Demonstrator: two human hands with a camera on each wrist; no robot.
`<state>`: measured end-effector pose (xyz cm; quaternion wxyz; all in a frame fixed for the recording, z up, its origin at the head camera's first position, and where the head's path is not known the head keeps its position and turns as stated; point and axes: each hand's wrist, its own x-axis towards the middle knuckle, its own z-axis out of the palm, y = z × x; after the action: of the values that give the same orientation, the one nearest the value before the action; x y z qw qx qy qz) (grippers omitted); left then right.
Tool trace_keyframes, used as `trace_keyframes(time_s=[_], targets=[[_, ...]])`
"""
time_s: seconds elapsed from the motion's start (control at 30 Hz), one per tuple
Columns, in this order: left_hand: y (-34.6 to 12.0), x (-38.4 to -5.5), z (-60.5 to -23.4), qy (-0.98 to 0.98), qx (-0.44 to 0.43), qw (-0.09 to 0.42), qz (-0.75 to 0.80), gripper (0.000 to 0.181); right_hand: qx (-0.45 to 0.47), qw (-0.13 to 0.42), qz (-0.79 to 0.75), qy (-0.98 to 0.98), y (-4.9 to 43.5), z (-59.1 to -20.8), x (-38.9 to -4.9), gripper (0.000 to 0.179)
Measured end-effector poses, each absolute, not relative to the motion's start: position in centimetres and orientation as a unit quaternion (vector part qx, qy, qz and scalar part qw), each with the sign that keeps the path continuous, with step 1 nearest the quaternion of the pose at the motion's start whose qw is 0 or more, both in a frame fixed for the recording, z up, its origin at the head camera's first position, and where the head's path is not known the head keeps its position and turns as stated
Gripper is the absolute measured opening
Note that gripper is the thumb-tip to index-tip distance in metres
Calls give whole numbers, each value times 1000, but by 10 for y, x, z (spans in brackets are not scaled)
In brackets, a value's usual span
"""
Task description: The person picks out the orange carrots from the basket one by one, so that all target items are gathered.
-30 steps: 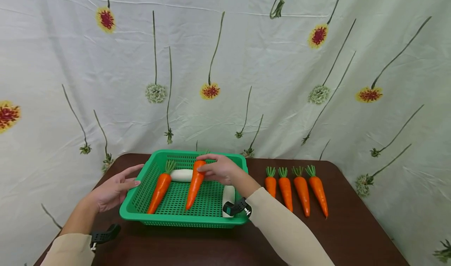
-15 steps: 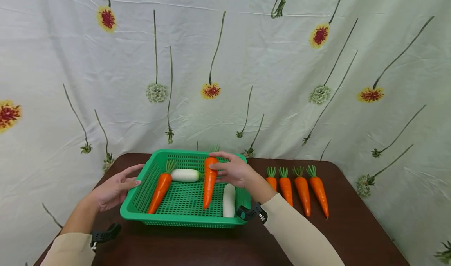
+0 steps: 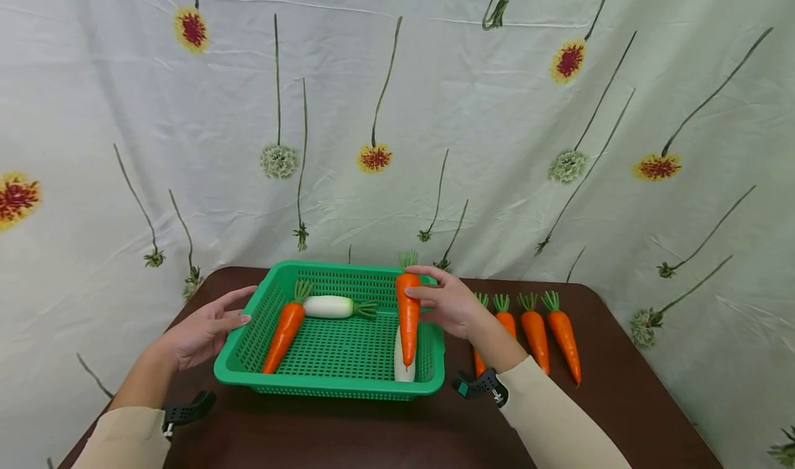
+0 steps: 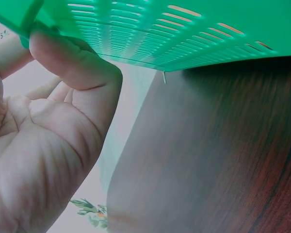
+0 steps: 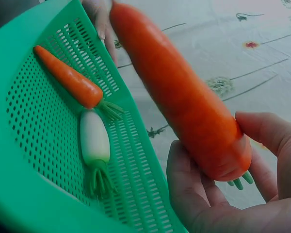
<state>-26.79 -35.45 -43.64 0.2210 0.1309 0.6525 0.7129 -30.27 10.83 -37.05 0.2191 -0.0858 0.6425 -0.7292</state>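
Observation:
My right hand (image 3: 452, 305) holds a carrot (image 3: 408, 317) near its leafy end, over the right side of a green plastic basket (image 3: 329, 388); its tip points down toward me. In the right wrist view, thumb and fingers pinch the thick end of this carrot (image 5: 184, 97). My left hand (image 3: 201, 331) is at the basket's left rim, and the left wrist view shows its thumb (image 4: 72, 60) on the rim. Inside the basket lie another carrot (image 3: 284, 336), a white radish (image 3: 329, 307) with green stems, and a second white radish (image 3: 405, 369), partly hidden behind the held carrot.
Several carrots lie in a row on the dark brown table (image 3: 621, 400) right of the basket, among them the rightmost carrot (image 3: 564, 341); my right forearm covers part of the row. A white cloth with printed flowers (image 3: 385, 96) hangs behind the table.
My right hand has carried the carrot rightward across the basket, from its middle to its right side. The radish at the back now shows its stems. My left hand stays at the rim.

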Motion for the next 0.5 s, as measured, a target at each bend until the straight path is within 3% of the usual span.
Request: trace_keyframes(time_s=[0.5], targets=[[-353,-266,-434,650,133,221,714,79,-100,141,-734,657,172,-386,-292,60]])
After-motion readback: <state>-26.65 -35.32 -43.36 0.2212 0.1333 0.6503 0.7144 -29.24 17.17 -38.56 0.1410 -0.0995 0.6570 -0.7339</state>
